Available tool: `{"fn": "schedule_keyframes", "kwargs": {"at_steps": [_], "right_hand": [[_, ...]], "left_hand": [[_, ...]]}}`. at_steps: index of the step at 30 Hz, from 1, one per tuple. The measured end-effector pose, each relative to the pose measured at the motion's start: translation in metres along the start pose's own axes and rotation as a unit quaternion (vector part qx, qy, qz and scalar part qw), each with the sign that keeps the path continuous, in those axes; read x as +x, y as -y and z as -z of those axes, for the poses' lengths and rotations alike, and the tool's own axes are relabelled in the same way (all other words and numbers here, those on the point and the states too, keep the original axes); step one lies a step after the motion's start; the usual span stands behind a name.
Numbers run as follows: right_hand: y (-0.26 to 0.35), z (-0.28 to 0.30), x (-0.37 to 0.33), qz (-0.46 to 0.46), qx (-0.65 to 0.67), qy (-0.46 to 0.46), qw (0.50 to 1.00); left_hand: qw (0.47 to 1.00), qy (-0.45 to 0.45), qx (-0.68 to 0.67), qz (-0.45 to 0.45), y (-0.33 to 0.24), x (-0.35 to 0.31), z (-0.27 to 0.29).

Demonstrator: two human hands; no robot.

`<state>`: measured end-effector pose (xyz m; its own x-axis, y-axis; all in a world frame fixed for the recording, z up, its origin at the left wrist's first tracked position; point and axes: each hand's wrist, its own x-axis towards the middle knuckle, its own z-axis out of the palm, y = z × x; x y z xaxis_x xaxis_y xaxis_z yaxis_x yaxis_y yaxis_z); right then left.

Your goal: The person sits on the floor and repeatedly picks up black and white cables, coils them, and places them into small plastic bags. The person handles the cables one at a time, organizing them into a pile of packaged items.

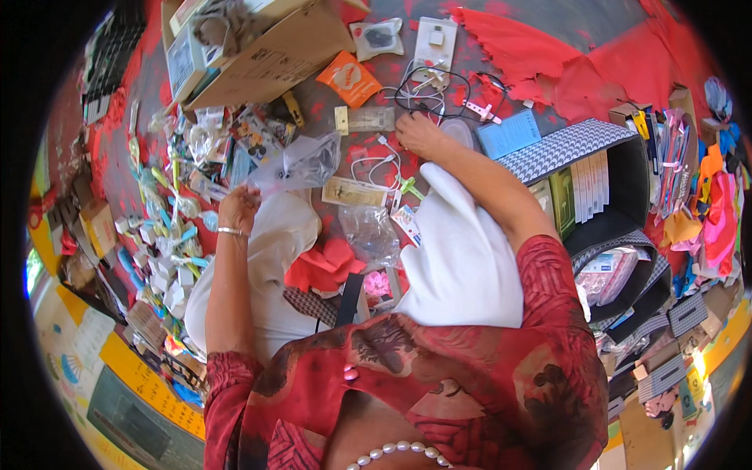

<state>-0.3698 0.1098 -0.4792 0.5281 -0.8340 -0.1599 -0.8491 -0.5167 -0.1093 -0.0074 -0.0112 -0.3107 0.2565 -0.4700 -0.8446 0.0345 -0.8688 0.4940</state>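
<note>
My left hand (240, 210), with a bracelet on its wrist, is closed at the edge of a clear plastic bag (305, 163), which spreads to its right. My right hand (421, 135) reaches forward with curled fingers beside a tangle of black and white cables (427, 92). Its fingertips are partly hidden, so what they grip cannot be made out. Between my hands lie a white cable (385, 160), a clear packet (371, 119) and a banknote-like paper slip (354, 193). A crumpled clear bag (368, 235) rests nearer to me.
A cardboard box (274, 55) stands at the far left, with an orange packet (349, 78) beside it. Many small wrapped items (176, 211) are heaped on the left. On the right are a blue box (509, 135) and a patterned organiser (572, 145) holding booklets.
</note>
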Motion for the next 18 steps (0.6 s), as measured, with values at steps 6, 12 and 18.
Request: {"fn": "schedule_keyframes", "kwargs": {"at_steps": [6, 12, 18], "right_hand": [[-0.014, -0.020, -0.007, -0.018, -0.003, -0.081, 0.997], [-0.033, 0.014, -0.013, -0.204, 0.288, -0.119, 0.928], [-0.068, 0.096, -0.025, -0.215, 0.862, -0.189, 0.420]], "left_hand": [[0.987, 0.131, 0.021, 0.093, -0.007, -0.033, -0.016], [0.976, 0.152, 0.156, -0.008, -0.005, -0.064, -0.030], [0.987, 0.149, 0.060, -0.019, -0.017, -0.108, -0.048]]}}
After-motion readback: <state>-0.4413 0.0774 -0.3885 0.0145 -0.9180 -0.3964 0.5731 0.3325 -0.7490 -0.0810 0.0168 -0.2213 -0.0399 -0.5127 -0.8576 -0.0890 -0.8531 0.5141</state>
